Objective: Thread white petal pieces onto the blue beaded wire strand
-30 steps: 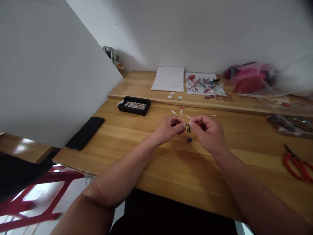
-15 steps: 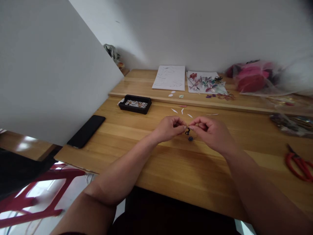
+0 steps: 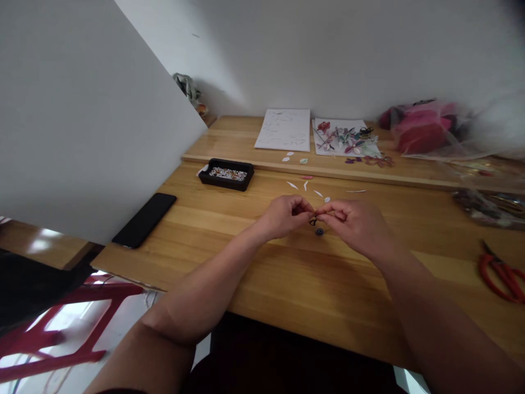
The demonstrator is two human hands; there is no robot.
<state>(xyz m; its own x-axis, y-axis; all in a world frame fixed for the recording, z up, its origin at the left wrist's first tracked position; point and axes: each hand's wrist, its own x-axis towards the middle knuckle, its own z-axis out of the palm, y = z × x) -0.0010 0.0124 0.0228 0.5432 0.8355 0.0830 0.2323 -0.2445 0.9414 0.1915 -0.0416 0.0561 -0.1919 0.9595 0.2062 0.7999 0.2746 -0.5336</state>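
Note:
My left hand (image 3: pixel 288 216) and my right hand (image 3: pixel 356 225) meet over the wooden desk, fingertips nearly touching. Both pinch a small black looped piece (image 3: pixel 313 221) that hangs between them; it is too small to tell its kind. Just below it is a small dark round thing like a little spool (image 3: pixel 319 232), with a thin strand apparently running from it toward my right hand. Beyond my fingers lie several small white leaf-shaped pieces (image 3: pixel 292 185) and a pink one (image 3: pixel 306 177).
A black tray (image 3: pixel 226 185) of small beads stands left of my hands, a phone (image 3: pixel 145 220) farther left. Red-handled cutters (image 3: pixel 501 273) lie at right. On the raised ledge are a drawn-on sheet (image 3: pixel 283 130), flower-like pieces (image 3: pixel 348 139) and a clear bag (image 3: pixel 426 131) with pink material.
My right hand has shifted slightly, and a small pale piece beyond my fingers is now uncovered. The black looped piece hangs a little differently between my fingertips.

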